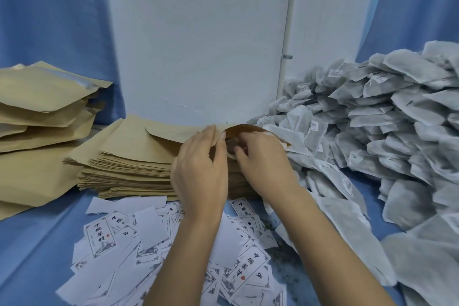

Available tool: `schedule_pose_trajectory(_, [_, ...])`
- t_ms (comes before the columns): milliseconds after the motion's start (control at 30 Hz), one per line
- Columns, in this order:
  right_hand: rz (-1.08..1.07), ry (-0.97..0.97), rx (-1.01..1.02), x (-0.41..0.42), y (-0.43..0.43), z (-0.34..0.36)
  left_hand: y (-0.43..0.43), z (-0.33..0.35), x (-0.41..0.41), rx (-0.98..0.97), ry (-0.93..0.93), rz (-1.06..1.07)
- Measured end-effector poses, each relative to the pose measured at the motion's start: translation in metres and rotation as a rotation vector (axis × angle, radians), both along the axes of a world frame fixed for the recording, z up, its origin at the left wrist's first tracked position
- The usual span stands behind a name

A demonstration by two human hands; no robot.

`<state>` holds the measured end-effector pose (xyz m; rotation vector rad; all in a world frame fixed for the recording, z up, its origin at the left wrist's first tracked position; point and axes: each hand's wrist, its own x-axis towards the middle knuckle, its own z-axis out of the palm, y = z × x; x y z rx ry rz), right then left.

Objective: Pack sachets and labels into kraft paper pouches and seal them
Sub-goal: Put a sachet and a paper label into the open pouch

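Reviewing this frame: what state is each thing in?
top pouch: mouth pulled open, lying on the stack.
pouch stack: flat, piled.
left pouches: bulging, heaped.
labels: loose, scattered.
sachets: loose heap.
left hand: pinches the top pouch's mouth edge.
right hand: holds that mouth's other edge.

Pouches (129, 164), labels (99, 233), sachets (397, 119) on blue cloth (37, 243)

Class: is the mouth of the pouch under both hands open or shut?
Open: the left hand lifts one lip of the top pouch, the right hand holds the other, and a dark gap shows between.
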<state>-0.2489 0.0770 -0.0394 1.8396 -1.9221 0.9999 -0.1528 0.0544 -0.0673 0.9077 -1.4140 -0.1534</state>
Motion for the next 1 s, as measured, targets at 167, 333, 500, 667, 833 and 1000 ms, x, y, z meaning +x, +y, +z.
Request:
schedule_pose_trajectory(167, [0.370,-0.350,0.009,-0.001,0.005,0.002,-0.002,-0.003,0.004,-0.136,-0.013,0.052])
schedule_pose_trajectory(333, [0.282,-0.626,-0.329,-0.009,0.010,0.001,-0.006,-0.003,0.005,0.071,-0.077,0.033])
schedule_pose_trajectory(500, [-0.162,-0.458,-0.293,-0.036,0.002,-0.017,-0.011,-0.004,0.011,0.230,0.056,0.044])
schedule_pose_trajectory(667, [-0.284,-0.290,0.032,-0.052,-0.004,-0.034,-0.015,0.000,0.019,0.256,0.188,0.029])
schedule_pose_trajectory(833, [-0.082,-0.142,0.483,-0.055,-0.014,-0.051,-0.016,0.000,0.022,0.260,0.238,0.016])
schedule_pose_trajectory(1000, [-0.214,-0.205,0.184,-0.060,-0.016,-0.060,-0.016,0.000,0.022,0.256,0.247,0.006])
